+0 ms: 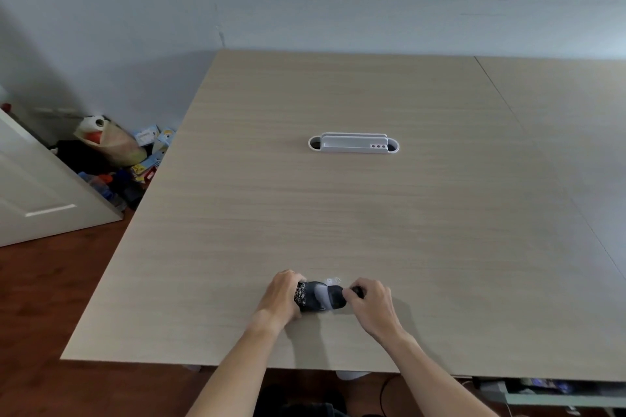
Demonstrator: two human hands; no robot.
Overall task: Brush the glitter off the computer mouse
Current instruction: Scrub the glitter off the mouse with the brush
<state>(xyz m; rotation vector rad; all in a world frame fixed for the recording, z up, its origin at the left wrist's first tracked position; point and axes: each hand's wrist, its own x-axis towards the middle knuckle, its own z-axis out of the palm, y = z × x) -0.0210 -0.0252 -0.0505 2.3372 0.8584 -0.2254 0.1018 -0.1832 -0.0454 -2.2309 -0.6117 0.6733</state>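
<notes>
A black computer mouse point(306, 298) lies on the light wooden table point(338, 213) near its front edge, with pale glitter specks on its left part. My left hand point(283, 294) grips the mouse's left end. My right hand point(371, 305) is closed on a small dark brush point(356, 291) at the mouse's right end. A pale blurred patch, probably the bristles, lies across the middle of the mouse. A small clear, glinting thing point(333, 280) sits on the table just behind the mouse; I cannot tell what it is.
A white desk organiser point(353, 144) stands at the middle of the table, well beyond my hands. A seam point(528, 132) joins a second table on the right. Off the left edge, bags and boxes point(118, 152) are piled on the floor beside a white door point(40, 186).
</notes>
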